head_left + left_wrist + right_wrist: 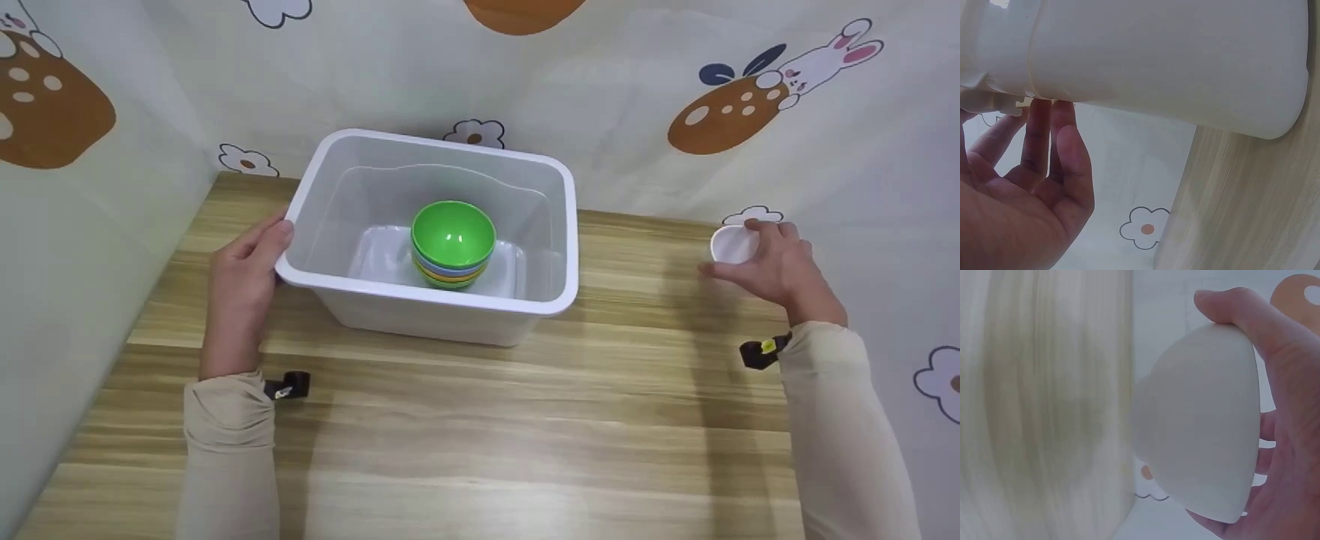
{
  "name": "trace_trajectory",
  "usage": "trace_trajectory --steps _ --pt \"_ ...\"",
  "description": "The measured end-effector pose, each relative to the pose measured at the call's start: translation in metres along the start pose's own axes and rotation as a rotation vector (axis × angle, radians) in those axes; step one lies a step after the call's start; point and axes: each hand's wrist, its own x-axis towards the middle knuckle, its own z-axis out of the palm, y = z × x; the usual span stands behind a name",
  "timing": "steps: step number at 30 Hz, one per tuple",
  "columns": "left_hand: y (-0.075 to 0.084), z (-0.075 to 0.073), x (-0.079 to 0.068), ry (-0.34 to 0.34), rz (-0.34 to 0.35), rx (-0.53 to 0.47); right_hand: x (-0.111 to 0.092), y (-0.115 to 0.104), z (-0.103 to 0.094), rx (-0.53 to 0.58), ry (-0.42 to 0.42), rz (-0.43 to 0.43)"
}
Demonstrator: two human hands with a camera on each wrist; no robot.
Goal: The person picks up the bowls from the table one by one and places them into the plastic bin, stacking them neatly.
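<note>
My left hand grips the left rim of a white plastic bin, thumb over the lip. The left wrist view shows its fingers bent beneath the bin's edge, against the outer wall. Inside the bin stands a stack of nested bowls, bright green on top with blue, yellow and green rims below. Over at the right, my right hand holds a small white bowl between thumb and fingers across its rim. The bowl's rounded base faces the wooden tabletop in the right wrist view.
The bin and both hands are over a wood-grain table. Pale cloth printed with flowers and rabbits hangs along the back and both sides. A small black device sticks out at the right wrist, another at the left.
</note>
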Motion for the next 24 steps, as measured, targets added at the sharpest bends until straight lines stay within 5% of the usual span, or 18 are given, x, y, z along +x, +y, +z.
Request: trace_trajectory --steps 24 --pt "0.001 -0.001 0.0 -0.003 -0.024 0.026 -0.023 -0.09 -0.067 0.048 0.014 -0.222"
